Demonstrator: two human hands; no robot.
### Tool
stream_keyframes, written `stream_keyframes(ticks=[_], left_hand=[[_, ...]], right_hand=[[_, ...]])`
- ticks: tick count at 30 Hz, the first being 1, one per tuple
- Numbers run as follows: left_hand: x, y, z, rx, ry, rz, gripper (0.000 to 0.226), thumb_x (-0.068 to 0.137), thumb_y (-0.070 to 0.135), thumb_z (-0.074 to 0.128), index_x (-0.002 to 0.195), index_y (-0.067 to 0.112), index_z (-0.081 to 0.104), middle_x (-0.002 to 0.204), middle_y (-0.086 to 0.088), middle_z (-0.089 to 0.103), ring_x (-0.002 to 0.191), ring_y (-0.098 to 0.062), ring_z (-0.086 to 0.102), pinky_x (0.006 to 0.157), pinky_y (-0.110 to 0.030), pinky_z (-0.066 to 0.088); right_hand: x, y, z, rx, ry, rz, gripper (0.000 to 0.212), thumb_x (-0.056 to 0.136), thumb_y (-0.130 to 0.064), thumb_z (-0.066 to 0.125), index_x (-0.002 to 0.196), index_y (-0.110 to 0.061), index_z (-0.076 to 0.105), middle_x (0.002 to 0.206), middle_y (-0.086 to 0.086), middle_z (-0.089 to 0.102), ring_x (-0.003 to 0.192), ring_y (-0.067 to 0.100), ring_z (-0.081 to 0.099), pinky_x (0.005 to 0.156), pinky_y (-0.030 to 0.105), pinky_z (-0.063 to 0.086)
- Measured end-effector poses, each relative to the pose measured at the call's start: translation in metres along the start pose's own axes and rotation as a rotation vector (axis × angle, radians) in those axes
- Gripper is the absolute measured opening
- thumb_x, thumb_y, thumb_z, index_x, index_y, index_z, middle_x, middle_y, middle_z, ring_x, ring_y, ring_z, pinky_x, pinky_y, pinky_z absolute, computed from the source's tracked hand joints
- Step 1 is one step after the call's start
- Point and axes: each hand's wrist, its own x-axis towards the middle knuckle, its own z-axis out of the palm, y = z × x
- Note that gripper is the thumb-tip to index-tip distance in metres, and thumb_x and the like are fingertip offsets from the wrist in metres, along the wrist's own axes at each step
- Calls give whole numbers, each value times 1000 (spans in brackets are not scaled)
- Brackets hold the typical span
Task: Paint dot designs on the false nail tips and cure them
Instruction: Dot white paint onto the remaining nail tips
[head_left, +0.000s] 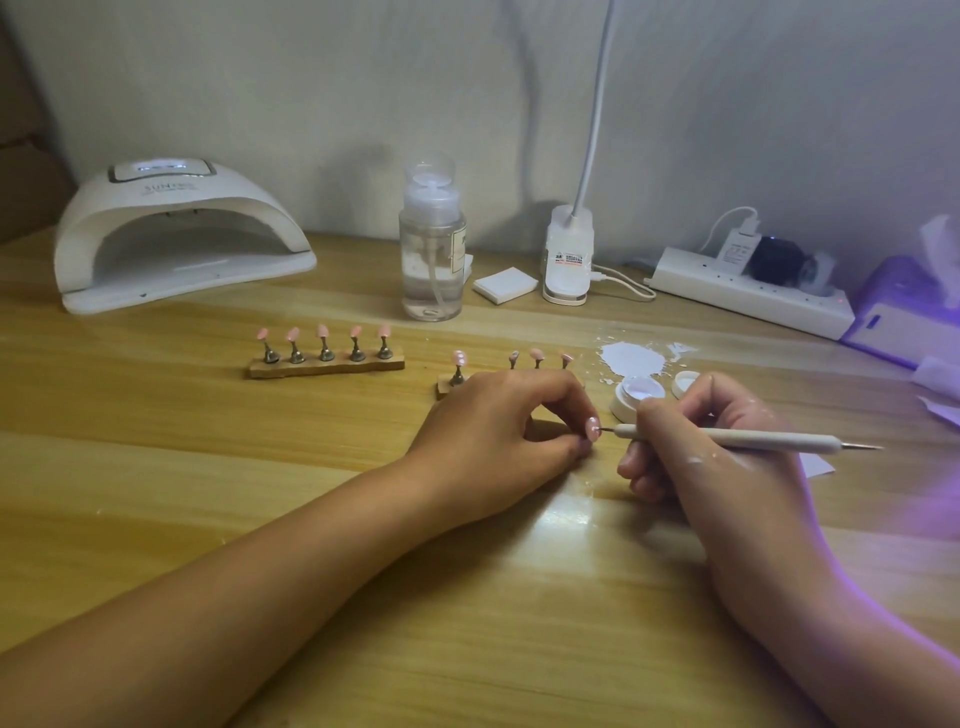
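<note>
My left hand (501, 428) pinches a pink false nail tip (591, 428) near the table's middle. My right hand (691, 441) holds a white dotting pen (737, 438) like a pencil; its metal point touches the tip's face. Behind my left hand a wooden holder (445, 387) carries several pink tips (536, 356) on metal stands, partly hidden by my knuckles. A second holder (326, 366) with several pink tips stands further left. An open pot of white gel (638, 396) and its lid (684, 383) sit just behind my right hand.
A white curing lamp (182, 234) stands at the back left. A clear pump bottle (432, 244), a pad stack (505, 285), a desk lamp base (567, 257) and a power strip (748, 291) line the wall. Spilled white gel (636, 358) marks the table; a tissue box (906, 312) sits right.
</note>
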Motion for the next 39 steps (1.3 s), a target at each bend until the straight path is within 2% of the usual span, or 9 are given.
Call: stream_keyframes(ticks=[4, 8, 12, 20, 23, 28, 39], left_hand=[[0, 0, 0, -1, 6, 3, 20, 83, 22, 73, 79, 39, 63, 68, 33, 58, 60, 19, 48, 57, -7, 29], [0, 0, 0, -3, 4, 5, 20, 83, 23, 72, 79, 39, 63, 71, 31, 60, 60, 19, 47, 58, -9, 28], [0, 0, 0, -6, 0, 4, 20, 83, 24, 72, 79, 41, 62, 76, 28, 63, 60, 16, 48, 57, -12, 29], [0, 0, 0, 3, -1, -3, 21, 83, 26, 72, 78, 43, 61, 75, 31, 61, 61, 13, 49, 59, -16, 30], [0, -1, 0, 8, 1, -5, 22, 83, 26, 72, 77, 44, 60, 73, 33, 60, 61, 12, 50, 58, -16, 30], [1, -1, 0, 9, -1, -6, 22, 83, 26, 72, 77, 44, 60, 73, 34, 60, 60, 12, 50, 58, -15, 30], [1, -1, 1, -7, 0, 3, 22, 83, 23, 72, 78, 41, 62, 69, 33, 59, 60, 19, 47, 57, -9, 27]], right_hand=[[-1, 0, 0, -11, 9, -4, 27, 85, -11, 65, 66, -16, 46, 56, 11, 66, 45, 13, 55, 50, 31, 47], [0, -1, -1, 37, 44, 2, 28, 83, -5, 61, 63, -16, 45, 51, 10, 62, 40, 10, 50, 41, 18, 42], [1, 0, 0, 0, 29, 10, 35, 81, -5, 62, 53, -21, 47, 47, 11, 58, 38, 9, 46, 38, 15, 36], [1, 2, 0, -33, 18, -7, 28, 81, -8, 65, 62, -15, 45, 52, 13, 63, 42, 14, 52, 49, 28, 40], [1, 1, 0, -33, 19, -11, 29, 81, -5, 64, 62, -15, 45, 53, 14, 64, 42, 13, 52, 43, 24, 41], [2, 3, 0, -39, 15, -15, 29, 81, -8, 66, 62, -16, 45, 54, 14, 64, 42, 14, 52, 41, 21, 40], [3, 5, -2, -29, 20, -16, 31, 82, -10, 66, 60, -18, 47, 53, 12, 64, 42, 14, 52, 41, 22, 41]])
